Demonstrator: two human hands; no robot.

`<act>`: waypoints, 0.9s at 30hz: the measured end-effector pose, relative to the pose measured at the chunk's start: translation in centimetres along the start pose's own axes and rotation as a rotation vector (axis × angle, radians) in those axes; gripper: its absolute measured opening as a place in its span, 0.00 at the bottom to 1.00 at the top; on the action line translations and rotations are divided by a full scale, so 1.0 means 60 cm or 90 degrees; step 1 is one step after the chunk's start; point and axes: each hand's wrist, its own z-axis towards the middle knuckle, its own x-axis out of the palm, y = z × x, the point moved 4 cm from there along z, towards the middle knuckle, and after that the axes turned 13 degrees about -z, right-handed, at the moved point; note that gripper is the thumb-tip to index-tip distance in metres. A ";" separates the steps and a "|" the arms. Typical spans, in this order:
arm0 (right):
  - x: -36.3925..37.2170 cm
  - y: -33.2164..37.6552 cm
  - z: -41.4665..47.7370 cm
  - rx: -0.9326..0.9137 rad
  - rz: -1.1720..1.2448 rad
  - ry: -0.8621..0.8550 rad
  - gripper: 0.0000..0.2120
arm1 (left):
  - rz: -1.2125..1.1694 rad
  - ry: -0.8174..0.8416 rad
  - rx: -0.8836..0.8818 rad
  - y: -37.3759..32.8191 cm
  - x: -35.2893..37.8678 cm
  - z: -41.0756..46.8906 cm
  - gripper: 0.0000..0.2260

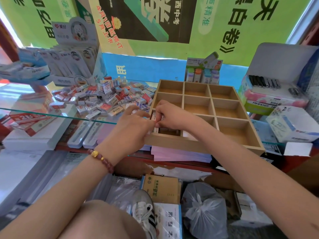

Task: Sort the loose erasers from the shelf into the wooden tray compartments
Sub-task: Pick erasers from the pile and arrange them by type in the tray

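Observation:
A wooden tray [203, 144] with nine compartments sits on the glass shelf [57, 116], right of centre. A heap of loose wrapped erasers [103, 97] lies on the glass to its left. Both hands meet over the tray's near-left compartment. My left hand [133, 125] and my right hand [170, 116] pinch wrapped erasers [155, 117] at that compartment. Several erasers [168, 130] stand in a row inside it. The other compartments show bare wood.
Pen display boxes [72, 66] stand behind the heap at the left. Correction-tape packs [202, 73] stand behind the tray, stationery boxes [276, 97] at the right. Below the shelf lie notebooks, a grey plastic bag [205, 207] and my shoe [145, 211].

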 end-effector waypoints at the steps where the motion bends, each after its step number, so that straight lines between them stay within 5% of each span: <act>1: 0.001 0.002 0.000 0.000 -0.014 -0.002 0.11 | 0.007 0.013 0.000 -0.001 -0.002 0.001 0.14; 9: 0.001 0.003 0.004 -0.025 -0.058 -0.005 0.15 | 0.122 0.153 -0.046 -0.020 -0.004 0.026 0.15; 14: 0.001 -0.017 -0.030 -0.107 0.001 0.012 0.09 | 0.073 0.103 -0.085 -0.024 -0.009 0.024 0.14; 18: 0.008 -0.023 -0.033 -0.106 -0.078 -0.039 0.24 | -0.028 0.037 -0.131 -0.011 -0.009 0.012 0.07; 27: 0.015 -0.003 -0.025 -0.085 -0.269 -0.143 0.16 | -0.104 -0.013 -0.094 0.006 0.001 0.002 0.07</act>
